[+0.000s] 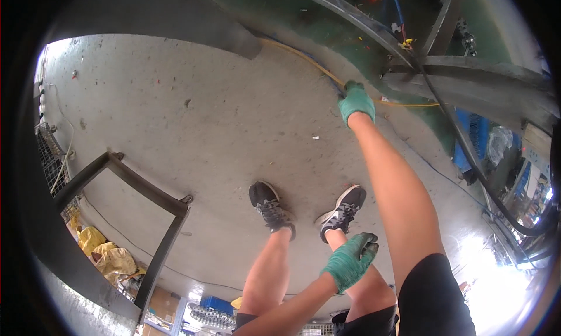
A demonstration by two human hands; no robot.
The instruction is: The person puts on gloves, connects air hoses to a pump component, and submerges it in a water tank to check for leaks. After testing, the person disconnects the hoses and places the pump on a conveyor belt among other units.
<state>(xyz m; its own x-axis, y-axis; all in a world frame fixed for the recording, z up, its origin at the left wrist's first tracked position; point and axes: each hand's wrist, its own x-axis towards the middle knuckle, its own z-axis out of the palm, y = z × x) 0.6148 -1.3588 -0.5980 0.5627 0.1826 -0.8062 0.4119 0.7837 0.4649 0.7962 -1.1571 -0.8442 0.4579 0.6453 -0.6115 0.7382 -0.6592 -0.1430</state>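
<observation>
We reached forward: right hand [357, 104] seemingly clenched in grip around yellow hose [324, 71], arm outstretched because hose lay beyond our shoes [342, 212]; left hand [352, 261] hung released, fingers half-curled, perhaps balancing.

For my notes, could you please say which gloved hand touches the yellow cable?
The right hand, stretched farther forward; the left hand is clear of it.

Right glove [357, 105], upper right of centre, was green, darker at the fingers. Left glove [350, 261], lower centre, was green with blackish fingertips. Cord [320, 67], top centre, was yellow-orange. Shoes [270, 210] were black-and-grey patterned, soles whitish. Floor [175, 119] was grey, dark-speckled, green toward upper right. Sacks [115, 260], lower left, were yellow.
</observation>
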